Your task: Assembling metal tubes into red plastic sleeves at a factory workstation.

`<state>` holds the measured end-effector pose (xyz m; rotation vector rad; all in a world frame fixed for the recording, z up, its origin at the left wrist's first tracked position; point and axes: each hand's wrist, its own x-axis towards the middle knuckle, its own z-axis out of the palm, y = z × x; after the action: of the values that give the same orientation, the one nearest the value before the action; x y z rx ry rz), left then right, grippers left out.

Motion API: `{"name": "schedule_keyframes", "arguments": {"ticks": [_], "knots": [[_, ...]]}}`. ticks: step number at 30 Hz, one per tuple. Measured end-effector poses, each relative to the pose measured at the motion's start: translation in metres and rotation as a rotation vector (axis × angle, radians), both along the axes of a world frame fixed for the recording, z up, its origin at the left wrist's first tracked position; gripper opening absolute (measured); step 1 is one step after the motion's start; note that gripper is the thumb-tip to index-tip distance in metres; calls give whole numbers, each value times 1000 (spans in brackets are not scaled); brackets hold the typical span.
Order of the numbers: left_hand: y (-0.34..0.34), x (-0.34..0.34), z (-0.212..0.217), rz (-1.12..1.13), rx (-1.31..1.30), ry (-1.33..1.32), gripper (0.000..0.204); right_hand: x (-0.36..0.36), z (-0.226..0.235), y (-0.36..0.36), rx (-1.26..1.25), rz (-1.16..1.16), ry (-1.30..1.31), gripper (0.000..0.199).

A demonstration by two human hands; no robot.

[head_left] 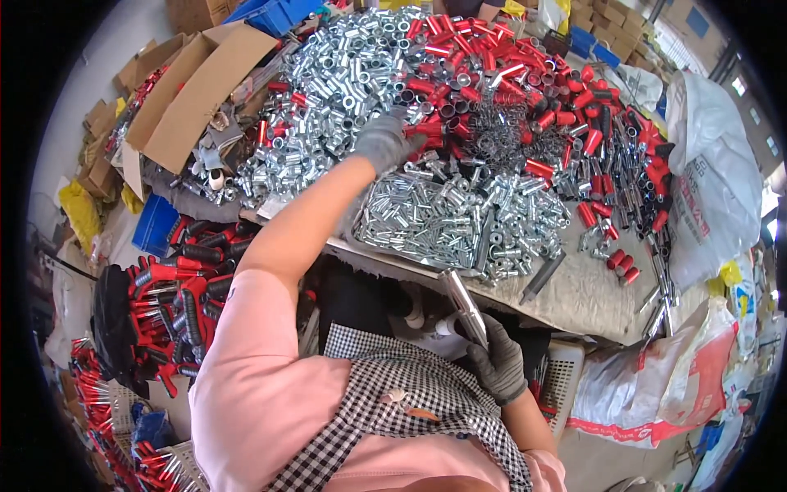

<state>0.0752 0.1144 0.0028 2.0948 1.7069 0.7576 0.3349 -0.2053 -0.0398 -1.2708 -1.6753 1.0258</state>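
My left hand (384,143), in a grey glove, reaches across the bench into the heaped parts. Its fingers and thumb close around the end of a red metal tube (428,129) among other red tubes. Low in front of my apron, my gloved right hand (498,362) grips a long, shiny chrome tube-shaped piece (464,308), held at a tilt with its upper end near the bench's front edge. A pile of silver metal sleeves (348,82) lies left of my left hand. Tangled wire springs (502,127) lie to its right.
A tray of small metal pins (402,217) and loose silver fittings (512,221) occupy the bench front. A dark rod (543,277) lies beside them. Red-and-black handled tools (193,287) are stacked at left, near a cardboard box (205,90). White sacks (709,164) stand at right.
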Motion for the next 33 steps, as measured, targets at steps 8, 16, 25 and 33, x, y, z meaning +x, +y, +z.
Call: {"name": "schedule_keyframes", "arguments": {"ticks": [8,16,25,33], "knots": [[65,-26,-20,130,-196,-37,55,-2,-10,-6,-27,11,144,52],[-87,-28,-16,-303,164,-574,61,-15,-3,-3,-329,-11,624,61],[-165,-31,21,-730,-188,-580,46,-31,14,6,-357,132,652,72],[-181,-1,-16,-605,-493,-1246,62,-28,2,-3,-463,230,783,63]]}}
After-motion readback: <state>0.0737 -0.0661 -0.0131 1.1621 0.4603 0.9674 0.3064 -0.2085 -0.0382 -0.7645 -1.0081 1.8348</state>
